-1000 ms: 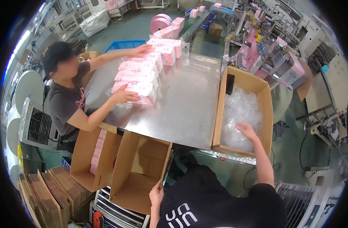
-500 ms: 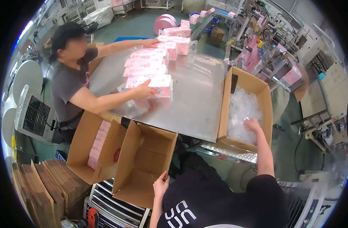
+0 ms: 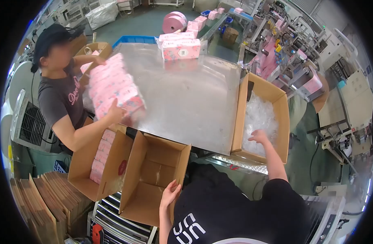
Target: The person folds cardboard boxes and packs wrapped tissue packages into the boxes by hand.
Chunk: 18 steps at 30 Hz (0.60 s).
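My left hand (image 3: 169,194) is at the near right rim of an open cardboard box (image 3: 131,179), its fingers closed on the edge. The bottom of that box shows its folded flaps. My right hand (image 3: 258,136) reaches over another cardboard box (image 3: 284,122) on the right, which holds a heap of clear plastic bags or film (image 3: 260,114). Its fingers look stretched out and slightly apart just above the plastic, with nothing plainly visible in them. Across the metal table (image 3: 186,101), a co-worker holds a row of pink tissue packs (image 3: 113,83) between both hands.
A cardboard box (image 3: 85,164) with pink packs stands left of mine, on metal rollers (image 3: 113,211). Flattened cartons (image 3: 52,199) lean at lower left. More tissue packs (image 3: 181,49) stand at the table's far end, by a conveyor. Machinery (image 3: 292,61) fills the right.
The co-worker has lifted the row of packs off the table and swung it left. My right hand has moved slightly left over the plastic. My left hand stays at the box rim.
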Available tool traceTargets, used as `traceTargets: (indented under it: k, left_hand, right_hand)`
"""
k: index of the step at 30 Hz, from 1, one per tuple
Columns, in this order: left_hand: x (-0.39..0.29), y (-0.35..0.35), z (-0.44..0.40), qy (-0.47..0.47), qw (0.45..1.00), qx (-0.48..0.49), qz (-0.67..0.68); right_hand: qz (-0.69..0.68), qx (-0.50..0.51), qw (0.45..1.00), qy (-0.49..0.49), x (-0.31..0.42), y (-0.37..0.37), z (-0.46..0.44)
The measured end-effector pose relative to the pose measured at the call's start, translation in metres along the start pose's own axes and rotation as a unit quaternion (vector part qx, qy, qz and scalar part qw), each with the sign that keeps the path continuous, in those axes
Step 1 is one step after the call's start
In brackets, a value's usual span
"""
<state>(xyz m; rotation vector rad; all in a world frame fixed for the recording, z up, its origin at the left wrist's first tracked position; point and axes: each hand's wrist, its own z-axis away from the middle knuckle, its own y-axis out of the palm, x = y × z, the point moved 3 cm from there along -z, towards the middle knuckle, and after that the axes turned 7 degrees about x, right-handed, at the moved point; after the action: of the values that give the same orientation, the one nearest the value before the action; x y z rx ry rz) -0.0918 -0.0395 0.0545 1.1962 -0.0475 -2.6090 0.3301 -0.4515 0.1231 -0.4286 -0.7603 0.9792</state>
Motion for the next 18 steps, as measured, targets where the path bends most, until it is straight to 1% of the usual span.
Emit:
traceTargets:
  k: [1,2,3,5,7,9,10,11,12,13,15,17,18]
  left_hand:
    - [0.004,0.002,-0.004,0.023,0.999,-0.002,-0.03]
    - [0.009,0.0,-0.009,0.015,0.998,0.0,-0.056]
    - [0.014,-0.002,-0.011,0.011,0.998,0.001,-0.055]
    - [0.001,-0.001,-0.008,0.006,1.0,-0.013,-0.027]
    - [-0.006,0.0,-0.007,-0.011,1.0,-0.013,-0.01]
    - [-0.003,0.0,-0.014,0.061,0.995,-0.065,-0.043]
    - [-0.008,0.006,-0.016,0.061,0.995,-0.067,-0.039]
    - [-0.025,0.014,-0.016,0.119,0.988,-0.097,-0.005]
    - [-0.043,0.02,-0.016,0.177,0.975,-0.13,0.029]
    - [-0.062,0.027,-0.017,0.179,0.972,-0.14,0.059]
    - [-0.095,0.037,-0.025,0.214,0.969,-0.098,0.07]
    - [-0.114,0.043,-0.044,0.231,0.968,-0.022,0.099]
    - [-0.131,0.046,-0.045,0.216,0.965,0.004,0.152]
  right_hand:
    - [0.146,-0.087,0.985,-0.036,-0.001,0.007,-0.006]
    - [0.289,-0.171,0.939,-0.073,-0.002,0.011,-0.01]
    - [0.29,-0.168,0.939,-0.071,-0.007,0.009,-0.017]
    - [0.284,-0.206,0.936,-0.033,-0.014,-0.008,-0.026]
    - [0.228,-0.242,0.943,0.025,-0.024,-0.041,-0.032]
    - [0.165,-0.288,0.942,-0.049,-0.026,-0.078,-0.028]
    - [0.168,-0.287,0.942,-0.052,-0.016,-0.09,-0.02]
    - [-0.055,-0.197,0.975,-0.09,-0.005,-0.1,-0.012]
    - [-0.274,-0.09,0.949,-0.123,0.014,-0.102,-0.002]
    - [-0.27,-0.081,0.951,-0.13,0.037,-0.099,0.009]
    - [-0.351,0.046,0.916,-0.189,0.096,-0.062,0.031]
    - [-0.31,0.202,0.897,-0.243,0.153,-0.005,0.046]
    - [-0.288,0.243,0.896,-0.237,0.185,0.031,0.06]
